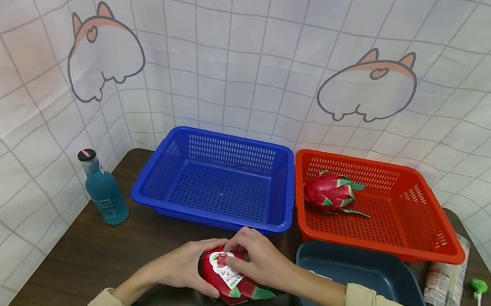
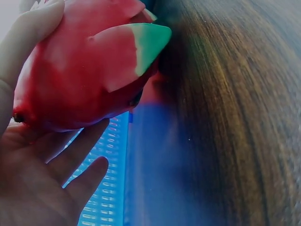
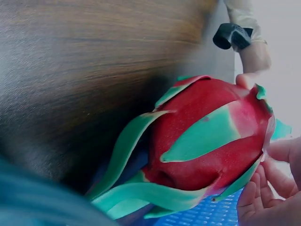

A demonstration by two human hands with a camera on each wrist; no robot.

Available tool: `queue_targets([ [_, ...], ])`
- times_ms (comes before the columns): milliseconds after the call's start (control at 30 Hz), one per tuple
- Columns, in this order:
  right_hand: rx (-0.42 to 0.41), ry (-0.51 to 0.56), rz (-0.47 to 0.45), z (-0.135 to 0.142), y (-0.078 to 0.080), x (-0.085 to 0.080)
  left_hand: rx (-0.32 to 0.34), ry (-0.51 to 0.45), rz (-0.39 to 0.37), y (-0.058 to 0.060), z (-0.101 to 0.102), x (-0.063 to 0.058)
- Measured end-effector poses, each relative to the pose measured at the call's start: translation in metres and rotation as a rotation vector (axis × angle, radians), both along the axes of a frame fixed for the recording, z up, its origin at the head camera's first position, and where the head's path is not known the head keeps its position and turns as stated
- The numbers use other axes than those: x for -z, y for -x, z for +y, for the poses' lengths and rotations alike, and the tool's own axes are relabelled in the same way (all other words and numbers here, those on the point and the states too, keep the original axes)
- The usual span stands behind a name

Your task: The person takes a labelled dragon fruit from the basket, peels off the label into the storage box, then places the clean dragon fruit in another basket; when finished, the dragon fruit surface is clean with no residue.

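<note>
A red dragon fruit (image 1: pixel 249 287) with green-tipped scales is held low over the front of the table. My left hand (image 1: pixel 185 268) grips its left side, thumb below and fingers round behind. On the upper face of the fruit is a white printed label (image 1: pixel 231 279). My right hand (image 1: pixel 264 261) pinches at the label's upper part with thumb and forefinger. In the left wrist view, that hand (image 2: pixel 42 165) cups the fruit (image 2: pixel 84 80), its thumb across the top. The right wrist view has the right fingertips (image 3: pixel 269 153) at the edge of the fruit (image 3: pixel 197 136).
Behind my hands stands a blue basket (image 1: pixel 217 217). The red basket (image 1: pixel 379 247) beside it holds another dragon fruit (image 1: pixel 327 190). Under my right forearm is a dark blue tub (image 1: pixel 363 260). A blue bottle (image 1: pixel 107 198) stands left; a plastic package (image 1: pixel 441 288) and green lollipop (image 1: pixel 479 286) lie right.
</note>
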State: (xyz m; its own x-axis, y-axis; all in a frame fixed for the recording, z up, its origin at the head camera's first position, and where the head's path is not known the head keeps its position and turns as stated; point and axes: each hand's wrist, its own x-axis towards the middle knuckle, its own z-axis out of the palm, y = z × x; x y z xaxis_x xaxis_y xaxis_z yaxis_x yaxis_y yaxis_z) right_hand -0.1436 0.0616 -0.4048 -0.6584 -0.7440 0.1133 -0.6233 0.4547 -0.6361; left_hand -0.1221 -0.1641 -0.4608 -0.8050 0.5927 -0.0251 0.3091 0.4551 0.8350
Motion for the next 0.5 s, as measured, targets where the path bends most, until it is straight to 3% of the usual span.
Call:
queue_targets([
  [300, 0.027, 0.093, -0.013, -0.0055, 0.0003, 0.0077, 0.020, -0.022, -0.020, -0.0014, 0.0001, -0.0013],
  [500, 0.032, 0.130, -0.075, -0.0077, -0.0030, 0.0063, 0.021, -0.023, -0.008, -0.0001, -0.0014, -0.0009],
])
